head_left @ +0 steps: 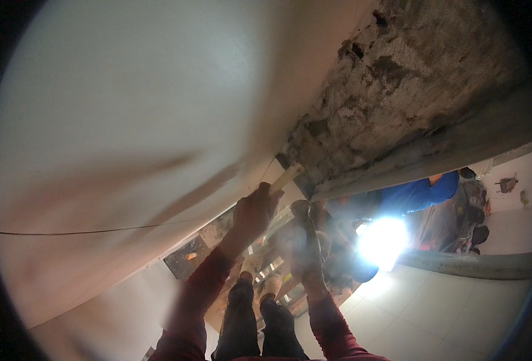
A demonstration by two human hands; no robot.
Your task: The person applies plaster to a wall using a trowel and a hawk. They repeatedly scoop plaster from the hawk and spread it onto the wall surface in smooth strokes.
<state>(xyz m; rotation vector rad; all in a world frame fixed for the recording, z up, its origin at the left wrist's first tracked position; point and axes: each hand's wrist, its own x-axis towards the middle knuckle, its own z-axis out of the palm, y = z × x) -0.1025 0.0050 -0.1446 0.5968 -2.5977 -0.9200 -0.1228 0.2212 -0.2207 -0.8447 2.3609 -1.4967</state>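
My left hand (255,212) is raised at the corner of the smooth pale wall (128,108), its fingers closed round a pale, flat strip (286,178). The strip's upper end crosses a dark grey band (305,184) at the foot of the rough, stripped masonry (410,90). Just right of it, my right hand (302,212) is closed near the same corner; what it holds, if anything, is hidden by blur and glare. A thin cord (321,253) hangs along my right forearm.
A glaring lamp (383,242) shines at the right. Beyond it is a person in blue (419,194). Under my feet is a slatted wooden platform (276,263), with pale floor tiles (434,307) lower right. A dark line (97,231) runs across the pale wall.
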